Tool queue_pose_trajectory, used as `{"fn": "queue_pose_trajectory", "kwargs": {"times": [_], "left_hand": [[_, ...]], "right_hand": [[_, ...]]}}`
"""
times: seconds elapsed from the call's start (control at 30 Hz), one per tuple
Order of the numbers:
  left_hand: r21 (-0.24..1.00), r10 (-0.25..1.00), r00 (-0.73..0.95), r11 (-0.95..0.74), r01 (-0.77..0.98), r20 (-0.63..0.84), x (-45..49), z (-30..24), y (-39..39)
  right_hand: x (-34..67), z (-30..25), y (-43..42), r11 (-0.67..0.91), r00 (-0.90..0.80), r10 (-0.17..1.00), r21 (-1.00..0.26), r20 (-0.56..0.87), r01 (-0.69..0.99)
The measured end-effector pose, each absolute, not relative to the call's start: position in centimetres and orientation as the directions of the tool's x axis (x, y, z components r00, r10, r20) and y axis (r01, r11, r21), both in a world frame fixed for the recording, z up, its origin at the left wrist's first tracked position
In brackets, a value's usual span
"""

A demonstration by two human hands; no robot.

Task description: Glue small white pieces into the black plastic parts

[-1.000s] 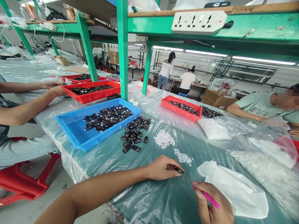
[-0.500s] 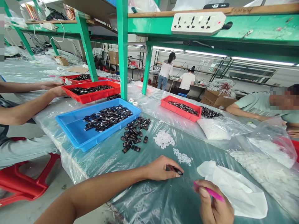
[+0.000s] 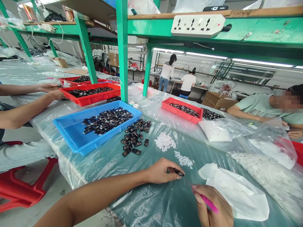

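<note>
My left hand [image 3: 162,171] is closed on a small black plastic piece [image 3: 179,172], pinched between thumb and fingers just above the table. In my right hand [image 3: 215,201] is a thin metal tool with a pink handle [image 3: 209,204]. Its slim shaft reaches left to the black piece, at or very near its face; exact contact is too small to tell. Beyond my hands lie a pile of larger white bits [image 3: 165,142] and a pile of smaller white bits [image 3: 183,160]. Loose black pieces [image 3: 136,140] lie farther left, beside a blue tray [image 3: 68,138] holding many more.
A white cloth-like sheet [image 3: 246,201] lies right of my right hand, beside plastic bags [image 3: 265,173] of white bits. Red trays [image 3: 182,115] of black pieces stand farther back. Green shelf posts [image 3: 122,53] rise from the table. Co-workers sit at left and right.
My right hand has moved slightly left and down, bringing the tool's shaft closer to the black piece. My left hand keeps its pinch almost unmoved.
</note>
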State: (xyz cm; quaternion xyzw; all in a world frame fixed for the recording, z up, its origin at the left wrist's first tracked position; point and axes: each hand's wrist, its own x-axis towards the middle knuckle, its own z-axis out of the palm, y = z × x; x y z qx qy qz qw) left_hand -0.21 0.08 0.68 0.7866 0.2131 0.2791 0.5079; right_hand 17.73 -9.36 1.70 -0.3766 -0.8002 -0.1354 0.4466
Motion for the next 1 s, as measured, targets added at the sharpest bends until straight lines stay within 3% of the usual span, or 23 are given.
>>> {"fn": "queue_pose_trajectory", "kwargs": {"times": [0.07,0.23,0.43,0.5,0.57,0.63,0.67,0.77,0.87,0.93,1.0], "left_hand": [[0.918,0.617,0.757,-0.391,0.059,0.214,-0.2,0.8,0.1],[0.911,0.608,0.763,-0.409,0.063,0.22,-0.3,1.2,0.0],[0.909,0.627,0.75,-0.408,0.087,0.21,-0.3,1.0,0.0],[0.906,0.654,0.73,-0.407,0.117,0.199,-0.2,0.8,0.1],[0.903,0.68,0.708,-0.405,0.146,0.191,-0.1,0.6,0.2],[0.904,0.699,0.69,-0.397,0.16,0.185,-0.1,0.5,0.2],[0.906,0.707,0.683,-0.392,0.162,0.184,-0.1,0.6,0.2],[0.909,0.719,0.672,-0.382,0.166,0.18,-0.2,0.7,0.1],[0.908,0.72,0.672,-0.38,0.175,0.171,-0.1,0.7,-0.1],[0.909,0.726,0.667,-0.375,0.181,0.167,0.1,0.5,-0.3],[0.911,0.724,0.671,-0.372,0.18,0.163,0.4,0.1,-0.4]], "right_hand": [[17.6,1.7,-9.4,0.679,-0.29,0.492,-0.153,0.821,0.718],[17.6,0.7,-9.8,0.577,-0.009,0.58,-0.403,0.814,0.711],[18.6,1.8,-9.6,0.486,0.173,0.436,-0.393,0.883,0.781],[19.6,3.1,-9.2,0.261,0.281,0.427,-0.414,0.86,0.872],[21.2,4.3,-8.7,-0.121,0.439,0.462,-0.436,0.771,0.892],[23.2,4.7,-8.2,-0.443,0.555,0.599,-0.339,0.578,0.83],[24.3,4.4,-8.0,-0.508,0.564,0.683,-0.253,0.464,0.823],[27.3,2.6,-7.5,-0.488,0.492,0.857,-0.063,0.155,0.87],[29.0,0.8,-7.8,-0.48,0.484,0.871,-0.064,0.086,0.875],[29.1,0.4,-8.7,-0.461,0.471,0.864,-0.097,0.177,0.882],[28.4,0.7,-10.1,-0.286,0.363,0.81,-0.229,0.462,0.93]]}}
